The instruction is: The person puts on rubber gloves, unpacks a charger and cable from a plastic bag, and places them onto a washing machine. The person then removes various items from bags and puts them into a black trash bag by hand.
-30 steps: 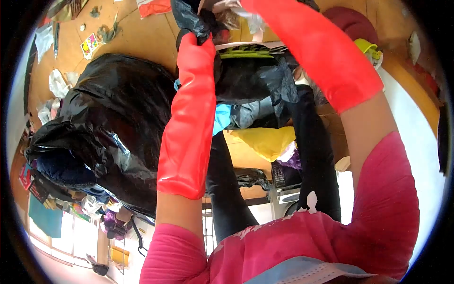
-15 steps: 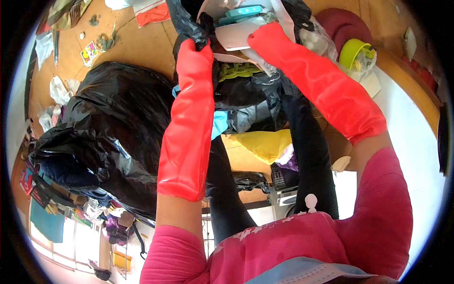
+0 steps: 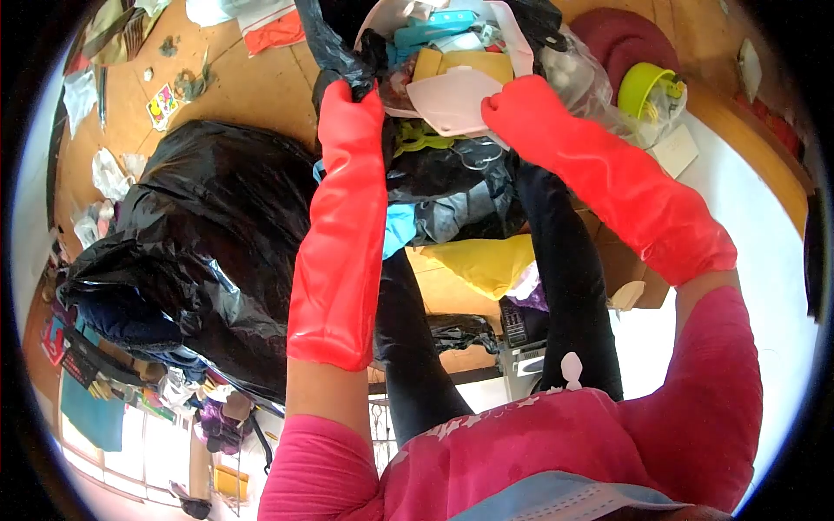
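Note:
I wear long red rubber gloves on both hands. My left hand (image 3: 350, 111) is closed on the gathered edge of a black plastic bag (image 3: 337, 54). My right hand (image 3: 524, 111) grips one side of a pale, flat plastic piece with rounded corners (image 3: 450, 101); its exact kind is unclear. The piece lies tilted over the near rim of a whitish tub (image 3: 521, 42) at the top of the view. Inside that tub are a turquoise item (image 3: 426, 33), a tan block (image 3: 478, 64) and other mixed small things. Black plastic surrounds the tub.
A large full black bag (image 3: 217, 226) stands at left. To the right are a maroon round object (image 3: 612, 39), a lime-green container (image 3: 641, 91) and a clear bag (image 3: 573, 65). Yellow (image 3: 478, 265) and blue (image 3: 400, 227) pieces lie between my legs, with litter scattered over the tiled floor.
My right hand has moved toward me and slightly right, drawing the pale plastic piece lower. The tan block in the tub has come into sight. My left hand still holds the bag, slightly lower.

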The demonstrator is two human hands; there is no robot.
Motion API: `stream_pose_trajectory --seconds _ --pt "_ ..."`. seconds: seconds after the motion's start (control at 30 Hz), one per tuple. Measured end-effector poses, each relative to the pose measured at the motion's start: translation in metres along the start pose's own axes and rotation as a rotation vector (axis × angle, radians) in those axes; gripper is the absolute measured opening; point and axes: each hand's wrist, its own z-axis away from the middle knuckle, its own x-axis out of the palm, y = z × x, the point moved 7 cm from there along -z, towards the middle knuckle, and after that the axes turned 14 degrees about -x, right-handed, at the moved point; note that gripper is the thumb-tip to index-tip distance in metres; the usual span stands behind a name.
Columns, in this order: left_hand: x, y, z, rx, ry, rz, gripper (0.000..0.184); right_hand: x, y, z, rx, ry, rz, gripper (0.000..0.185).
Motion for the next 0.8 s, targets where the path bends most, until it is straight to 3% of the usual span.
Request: stream_pose_trajectory --seconds 0.27,0.37,0.5,0.8 --pt "0.006 -0.007 0.005 0.013 -0.016 -0.016 0.033 -0.005 -0.013 0.014 -0.005 -0.05 -0.03 0.015" --pt "0.01 -0.011 0.01 0.044 -0.058 0.129 0.033 -0.007 -0.017 0.021 -0.004 -0.07 -0.036 0.017" --pt "0.017 -0.019 0.01 0.04 -0.03 0.04 0.034 -0.01 -0.018 0.029 0.0 -0.079 -0.019 0.019" --pt "0.013 -0.02 0.014 0.09 0.061 -0.018 0.038 -0.039 0.015 0.013 0.06 0.189 0.245 0.027"
